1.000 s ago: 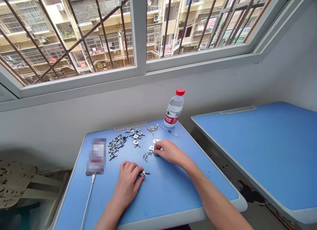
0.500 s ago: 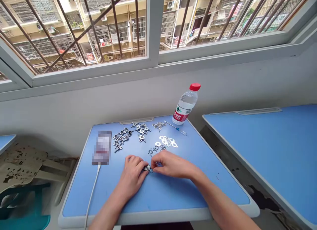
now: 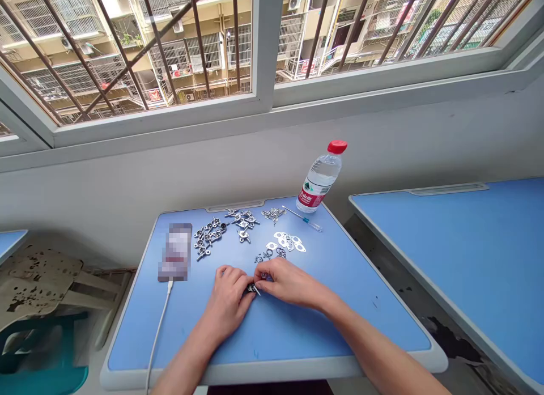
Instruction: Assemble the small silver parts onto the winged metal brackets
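Observation:
My left hand (image 3: 229, 296) rests on the blue desk, its thumb and fingers closed round a small metal part (image 3: 252, 288) with a thin pin sticking out. My right hand (image 3: 283, 279) is pinched at the top of that same part; what its fingertips hold, if anything, is too small to make out. Beyond my hands lie small dark rings (image 3: 280, 252), flat silver plates (image 3: 289, 242), a pile of small metal pieces (image 3: 273, 214), and two groups of metal fittings, one with dark round centres (image 3: 207, 237) and one plainer (image 3: 243, 220).
A phone (image 3: 177, 252) with a white cable (image 3: 159, 332) lies at the desk's left. A water bottle (image 3: 319, 182) with a red cap and a pen (image 3: 304, 218) are at the back right. Another blue desk (image 3: 467, 253) stands to the right, a teal chair (image 3: 46, 355) at lower left.
My right hand has shifted slightly left, bringing its fingertips onto the part in my left hand. My left hand stays in place.

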Motion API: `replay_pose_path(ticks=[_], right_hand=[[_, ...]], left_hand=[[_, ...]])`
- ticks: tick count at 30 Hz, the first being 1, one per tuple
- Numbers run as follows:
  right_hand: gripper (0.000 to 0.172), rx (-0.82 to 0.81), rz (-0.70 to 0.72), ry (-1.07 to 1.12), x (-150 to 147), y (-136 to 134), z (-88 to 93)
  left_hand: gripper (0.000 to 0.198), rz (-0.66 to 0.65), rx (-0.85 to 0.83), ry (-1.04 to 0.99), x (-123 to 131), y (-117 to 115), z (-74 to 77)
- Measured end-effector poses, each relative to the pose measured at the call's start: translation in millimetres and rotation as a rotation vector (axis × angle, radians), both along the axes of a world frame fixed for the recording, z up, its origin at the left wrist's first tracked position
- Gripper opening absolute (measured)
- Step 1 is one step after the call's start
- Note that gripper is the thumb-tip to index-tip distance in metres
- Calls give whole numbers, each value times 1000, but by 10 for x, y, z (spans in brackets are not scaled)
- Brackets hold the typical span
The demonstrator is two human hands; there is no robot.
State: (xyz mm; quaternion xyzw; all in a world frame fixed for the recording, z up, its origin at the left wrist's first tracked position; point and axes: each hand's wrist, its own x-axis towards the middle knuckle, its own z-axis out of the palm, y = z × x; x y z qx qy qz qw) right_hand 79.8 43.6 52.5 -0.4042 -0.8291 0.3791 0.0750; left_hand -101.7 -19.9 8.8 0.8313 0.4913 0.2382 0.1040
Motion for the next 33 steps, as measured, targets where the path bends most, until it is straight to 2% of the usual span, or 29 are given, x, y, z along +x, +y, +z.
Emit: replay_pose_path(ticks=[15, 18, 21, 25, 33], right_hand=[[19, -6, -194, 100, 139, 84, 97], [21, 7, -275, 132, 230, 153, 114], [22, 88, -413, 147, 349, 258, 120], [21, 211, -587, 56, 464, 405, 78], [20, 275, -664, -55, 473, 612, -68]], left_hand=[[10, 11, -22, -28, 8, -8, 31], [9, 5, -14, -31, 2, -3, 22], [11, 7, -12, -48, 0, 2, 11], [12, 10, -27, -53, 7, -2, 20], [30, 47, 20, -54, 13, -28, 88]])
